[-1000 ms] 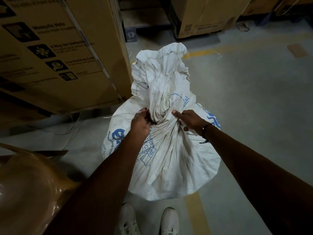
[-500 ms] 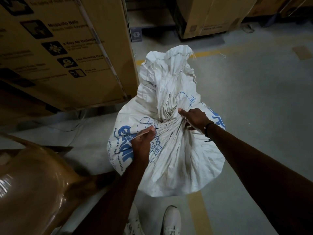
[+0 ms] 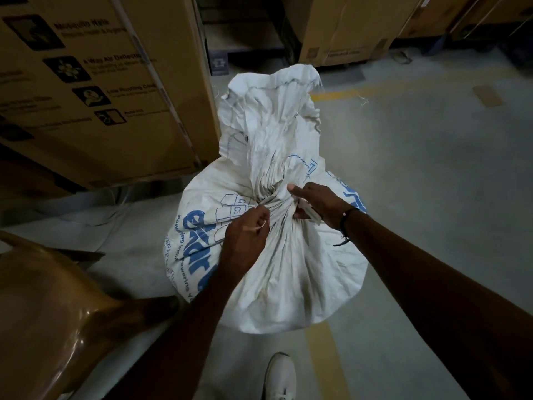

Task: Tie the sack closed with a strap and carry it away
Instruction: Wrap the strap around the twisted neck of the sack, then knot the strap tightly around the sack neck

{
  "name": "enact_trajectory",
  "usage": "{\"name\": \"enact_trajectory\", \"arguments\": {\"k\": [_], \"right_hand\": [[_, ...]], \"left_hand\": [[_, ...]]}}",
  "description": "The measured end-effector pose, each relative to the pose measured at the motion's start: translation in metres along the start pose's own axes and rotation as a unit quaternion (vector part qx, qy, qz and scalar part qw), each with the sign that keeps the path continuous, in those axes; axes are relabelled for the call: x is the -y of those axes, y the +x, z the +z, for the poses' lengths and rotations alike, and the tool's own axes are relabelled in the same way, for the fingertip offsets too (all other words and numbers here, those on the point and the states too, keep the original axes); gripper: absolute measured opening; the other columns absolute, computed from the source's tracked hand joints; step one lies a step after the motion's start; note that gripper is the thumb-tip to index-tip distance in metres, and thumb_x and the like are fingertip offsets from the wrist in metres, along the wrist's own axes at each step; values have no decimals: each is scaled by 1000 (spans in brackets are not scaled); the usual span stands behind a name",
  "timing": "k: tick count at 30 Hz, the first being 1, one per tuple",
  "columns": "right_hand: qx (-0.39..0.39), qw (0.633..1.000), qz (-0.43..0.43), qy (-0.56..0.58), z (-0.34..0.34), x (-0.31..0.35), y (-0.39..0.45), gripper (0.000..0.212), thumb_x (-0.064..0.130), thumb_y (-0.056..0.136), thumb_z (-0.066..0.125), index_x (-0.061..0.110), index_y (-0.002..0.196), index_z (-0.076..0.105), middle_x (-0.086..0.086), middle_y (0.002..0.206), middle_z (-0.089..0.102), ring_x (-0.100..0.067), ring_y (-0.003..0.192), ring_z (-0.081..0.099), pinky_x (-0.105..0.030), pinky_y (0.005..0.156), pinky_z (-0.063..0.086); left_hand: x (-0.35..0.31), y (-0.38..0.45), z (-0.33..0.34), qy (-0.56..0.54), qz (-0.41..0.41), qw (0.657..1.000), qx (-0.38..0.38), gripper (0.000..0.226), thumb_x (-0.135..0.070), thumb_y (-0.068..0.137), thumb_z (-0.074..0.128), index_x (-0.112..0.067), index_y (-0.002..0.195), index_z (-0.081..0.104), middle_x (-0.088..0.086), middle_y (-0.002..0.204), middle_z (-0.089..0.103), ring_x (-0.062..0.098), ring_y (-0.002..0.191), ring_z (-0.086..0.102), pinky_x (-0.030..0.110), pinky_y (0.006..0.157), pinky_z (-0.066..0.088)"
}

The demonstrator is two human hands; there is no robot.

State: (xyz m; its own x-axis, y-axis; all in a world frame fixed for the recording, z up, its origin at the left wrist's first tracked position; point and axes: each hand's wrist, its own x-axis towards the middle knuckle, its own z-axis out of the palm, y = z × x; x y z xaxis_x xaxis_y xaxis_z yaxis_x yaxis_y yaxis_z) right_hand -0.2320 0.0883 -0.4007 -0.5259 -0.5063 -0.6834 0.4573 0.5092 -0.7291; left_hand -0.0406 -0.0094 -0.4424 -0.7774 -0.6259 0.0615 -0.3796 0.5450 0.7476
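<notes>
Grey concrete floor (image 3: pixel 432 174) carries the white woven plastic sack (image 3: pixel 288 269), its blue print partly readable: "Powering". I judge tying underway: my left hand (image 3: pixel 245 241) pinches a thin pale strap (image 3: pixel 258 226); my right hand (image 3: pixel 320 206) grips the gathered neck. Knotting and carrying remain. Far left, the brown cardboard carton (image 3: pixel 115 96) reads "Mosquito Nets".
</notes>
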Motion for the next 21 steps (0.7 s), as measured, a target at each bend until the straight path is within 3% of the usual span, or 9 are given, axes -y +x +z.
{"name": "enact_trajectory", "arguments": {"k": [3, 6, 8, 11, 14, 18, 21], "right_hand": [[22, 998, -3, 55, -5, -7, -2, 20, 16, 102, 72, -1, 96, 65, -15, 88, 65, -24, 75, 66, -32, 73, 69], [50, 989, -2, 137, -9, -18, -4, 11, 5, 101, 60, -3, 105, 67, -19, 91, 63, -27, 74, 64, -33, 72, 64], [79, 984, -16, 161, -8, -25, -8, 20, 0, 98, 54, -2, 114, 65, -20, 95, 62, -28, 74, 61, -30, 71, 61], [117, 982, -61, 137, 1, -35, -15, 24, -1, 101, 42, 1, 115, 61, -15, 87, 59, -23, 74, 56, -25, 69, 56], [74, 985, -86, 130, 8, -40, -17, 28, -3, 100, 42, 2, 111, 68, -15, 88, 60, -21, 73, 58, -27, 73, 55], [17, 986, -97, 135, 6, -49, -10, 25, 1, 107, 47, 7, 110, 71, -12, 92, 68, -17, 77, 68, -25, 76, 58], [15, 982, -124, 139, 6, -58, -2, 17, 2, 105, 52, 4, 99, 67, -8, 85, 69, -13, 73, 69, -23, 74, 55]], "left_hand": [[10, 5, -10, -5, 114, 989, 91, 15, -20, 102, 56, -16, 112, 67, 0, 98, 73, 18, 88, 67, 38, 83, 54], [11, 16, -20, -1, 109, 974, 196, 32, -22, 98, 50, -9, 123, 65, 3, 105, 76, 22, 95, 71, 39, 87, 54], [11, 22, -24, 44, 123, 962, 241, 26, -32, 103, 55, -13, 118, 64, 3, 101, 75, 24, 93, 69, 38, 81, 51], [11, 27, -29, 124, 252, 938, 203, 14, -32, 104, 56, -20, 101, 62, 0, 90, 67, 24, 86, 65, 36, 69, 44], [9, 38, -23, 107, 343, 912, 198, 5, -23, 95, 66, -19, 98, 65, 7, 101, 59, 27, 92, 58, 42, 76, 48], [16, 52, -15, 82, 317, 919, 220, 11, -31, 93, 59, -23, 98, 66, -9, 131, 65, 17, 121, 53, 46, 99, 35], [19, 59, -16, 68, 243, 937, 243, 37, -39, 95, 49, -30, 126, 68, -15, 121, 62, 8, 123, 46, 39, 102, 25]]}}
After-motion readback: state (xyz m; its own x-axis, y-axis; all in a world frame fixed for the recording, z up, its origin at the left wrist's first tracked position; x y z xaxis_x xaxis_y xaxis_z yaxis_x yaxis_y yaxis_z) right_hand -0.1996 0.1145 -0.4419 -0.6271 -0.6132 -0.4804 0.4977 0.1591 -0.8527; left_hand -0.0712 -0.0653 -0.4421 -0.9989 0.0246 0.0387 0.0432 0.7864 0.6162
